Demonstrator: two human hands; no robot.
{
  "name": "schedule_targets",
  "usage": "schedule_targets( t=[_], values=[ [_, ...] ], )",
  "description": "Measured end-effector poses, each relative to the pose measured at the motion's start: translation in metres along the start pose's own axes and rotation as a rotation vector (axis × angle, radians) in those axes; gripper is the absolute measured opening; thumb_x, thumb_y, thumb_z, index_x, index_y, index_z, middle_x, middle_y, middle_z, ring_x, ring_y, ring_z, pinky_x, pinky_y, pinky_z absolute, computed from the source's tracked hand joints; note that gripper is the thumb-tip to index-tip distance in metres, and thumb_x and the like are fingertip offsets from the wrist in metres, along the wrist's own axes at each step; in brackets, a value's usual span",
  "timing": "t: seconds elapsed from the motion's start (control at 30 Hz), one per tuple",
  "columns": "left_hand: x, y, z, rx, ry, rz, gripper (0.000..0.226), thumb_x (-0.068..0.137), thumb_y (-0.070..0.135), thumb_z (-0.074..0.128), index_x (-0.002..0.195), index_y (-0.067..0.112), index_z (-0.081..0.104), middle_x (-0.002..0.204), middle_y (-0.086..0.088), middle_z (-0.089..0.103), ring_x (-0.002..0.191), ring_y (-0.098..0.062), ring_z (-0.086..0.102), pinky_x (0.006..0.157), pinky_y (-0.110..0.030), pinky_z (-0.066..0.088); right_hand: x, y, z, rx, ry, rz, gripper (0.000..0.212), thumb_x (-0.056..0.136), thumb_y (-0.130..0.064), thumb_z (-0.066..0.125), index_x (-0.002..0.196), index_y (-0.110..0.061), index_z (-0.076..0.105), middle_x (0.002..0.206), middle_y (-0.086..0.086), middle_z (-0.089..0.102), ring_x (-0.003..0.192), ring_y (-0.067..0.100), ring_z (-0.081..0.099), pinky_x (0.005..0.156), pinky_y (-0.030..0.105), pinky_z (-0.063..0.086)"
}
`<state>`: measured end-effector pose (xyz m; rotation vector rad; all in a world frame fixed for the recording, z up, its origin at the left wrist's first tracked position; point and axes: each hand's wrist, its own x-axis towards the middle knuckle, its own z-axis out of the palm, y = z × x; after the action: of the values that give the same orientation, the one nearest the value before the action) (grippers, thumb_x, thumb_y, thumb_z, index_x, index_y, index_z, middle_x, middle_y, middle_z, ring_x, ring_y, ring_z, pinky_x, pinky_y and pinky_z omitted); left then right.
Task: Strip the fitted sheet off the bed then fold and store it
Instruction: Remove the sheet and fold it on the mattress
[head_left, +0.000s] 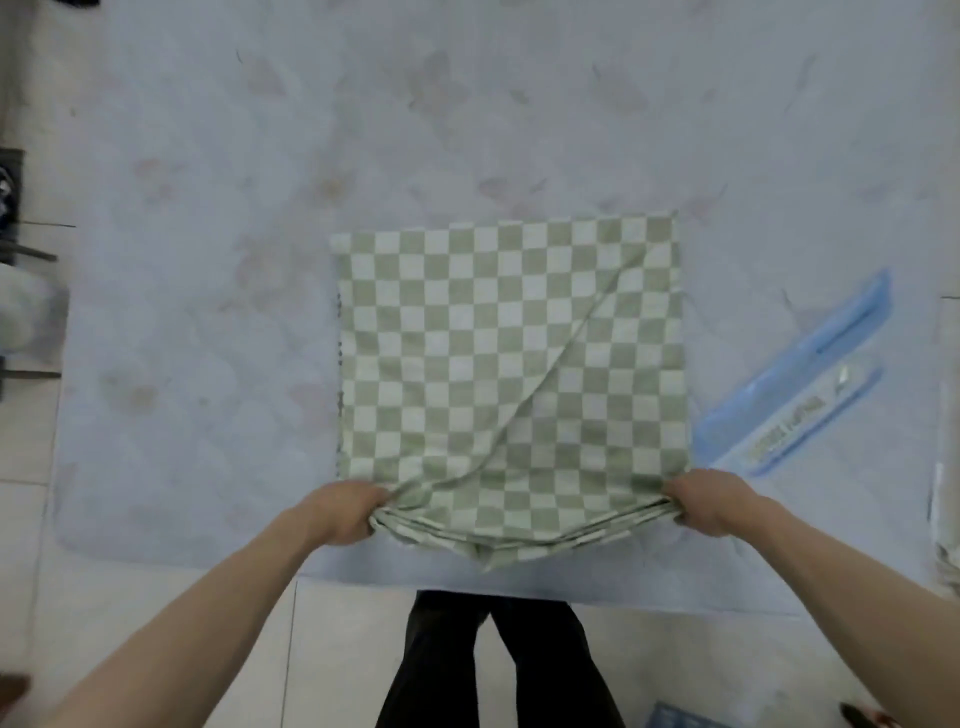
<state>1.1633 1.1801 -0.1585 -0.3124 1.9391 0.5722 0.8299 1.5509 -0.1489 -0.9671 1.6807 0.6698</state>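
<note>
both hands, left hand (347, 512) and right hand (707, 503), clutched the folded checked sheet's (511, 358) near corners on the pale mattress (208, 260); fingertips hidden under cloth.

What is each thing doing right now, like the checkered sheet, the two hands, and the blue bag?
Checkered sheet: folded into a square, flat on the mattress, near edge lifted.
Left hand: grips the sheet's near left corner.
Right hand: grips the sheet's near right corner.
Blue bag: flat on the mattress, right of the sheet.
Mattress: bare.
</note>
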Motion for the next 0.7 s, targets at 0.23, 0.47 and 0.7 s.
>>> schedule_targets(
  t=[0.23, 0.47, 0.7],
  values=[
    [-0.024, -0.013, -0.024, -0.294, 0.125, -0.082, 0.017, 0.086, 0.032, 0.075, 0.084, 0.027, 0.058, 0.089, 0.005, 0.068, 0.087, -0.019, 0.064, 0.07, -0.031, 0.045, -0.022, 0.022, -0.008, 0.238, -0.075, -0.064, 0.022, 0.097, -0.03, 0.059, 0.117, -0.022, 0.062, 0.118, 0.005, 0.067, 0.109, 0.024, 0.063, 0.084, 0.031, 0.045],
    [0.02, -0.05, -0.142, -0.445, 0.332, -0.156, 0.023, 0.078, 0.017, 0.083, 0.096, 0.018, 0.068, 0.095, -0.005, 0.071, 0.094, -0.028, 0.065, 0.079, -0.038, 0.049, 0.011, 0.078, -0.115, 0.471, 0.429, 0.023, 0.015, 0.094, -0.029, 0.069, 0.102, -0.016, 0.067, 0.103, 0.014, 0.069, 0.104, 0.036, 0.064, 0.075, 0.033, 0.041],
    [0.085, -0.081, -0.206, -0.668, 0.513, -0.194, 0.046, 0.076, 0.015, 0.082, 0.113, 0.031, 0.06, 0.106, 0.0, 0.067, 0.094, -0.021, 0.063, 0.079, -0.036, 0.052, 0.08, 0.102, -0.175, 0.577, 0.496, 0.157, 0.016, 0.086, -0.026, 0.076, 0.083, -0.016, 0.065, 0.09, 0.017, 0.066, 0.092, 0.035, 0.063, 0.07, 0.032, 0.036]
  ],
)
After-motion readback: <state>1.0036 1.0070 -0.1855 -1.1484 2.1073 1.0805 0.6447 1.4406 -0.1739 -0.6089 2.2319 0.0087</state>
